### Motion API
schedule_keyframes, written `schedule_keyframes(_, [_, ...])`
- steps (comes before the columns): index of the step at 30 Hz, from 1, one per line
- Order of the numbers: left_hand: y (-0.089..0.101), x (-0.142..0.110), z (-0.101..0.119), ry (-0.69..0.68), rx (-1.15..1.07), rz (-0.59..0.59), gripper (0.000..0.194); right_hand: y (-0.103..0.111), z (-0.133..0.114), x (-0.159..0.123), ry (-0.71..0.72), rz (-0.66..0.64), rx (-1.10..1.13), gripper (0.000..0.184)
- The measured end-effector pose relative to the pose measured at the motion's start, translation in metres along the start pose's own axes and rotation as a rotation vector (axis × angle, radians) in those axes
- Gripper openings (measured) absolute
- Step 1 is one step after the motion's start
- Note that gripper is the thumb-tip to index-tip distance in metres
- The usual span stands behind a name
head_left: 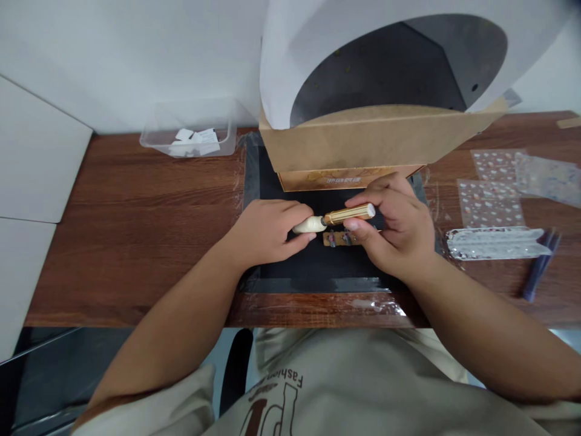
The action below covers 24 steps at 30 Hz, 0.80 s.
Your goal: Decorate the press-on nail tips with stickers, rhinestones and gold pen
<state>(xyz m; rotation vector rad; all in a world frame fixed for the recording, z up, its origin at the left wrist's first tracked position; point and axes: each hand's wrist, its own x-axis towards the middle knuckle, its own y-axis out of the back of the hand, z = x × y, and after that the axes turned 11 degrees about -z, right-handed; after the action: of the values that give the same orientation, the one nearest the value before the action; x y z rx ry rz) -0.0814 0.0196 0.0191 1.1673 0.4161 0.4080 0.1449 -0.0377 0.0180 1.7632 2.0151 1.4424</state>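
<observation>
Just beyond gold stick (348, 214), cardboard box (358, 144); plastic bin (229, 139) left.

Starting far left, at a tub (157, 144) of slips (206, 140); right to a mat (302, 272), with box (349, 145) on far part, tool (349, 214) over middle; further right, past bags (492, 204) to a nearer packet (497, 243).

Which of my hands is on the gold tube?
Your right hand, pinching the gold tube; your left hand grips the cream piece instead.
</observation>
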Motion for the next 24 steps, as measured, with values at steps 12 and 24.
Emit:
schedule_keyframes(12, [0.000, -0.001, 0.001, -0.006, 0.015, 0.019, 0.020, 0.004, 0.000, -0.002, -0.070, 0.062, 0.070, 0.018])
schedule_keyframes(24, [0.000, 0.000, -0.002, 0.023, -0.051, -0.034, 0.022, 0.019, 0.033, -0.011, -0.195, 0.097, 0.386, 0.019])
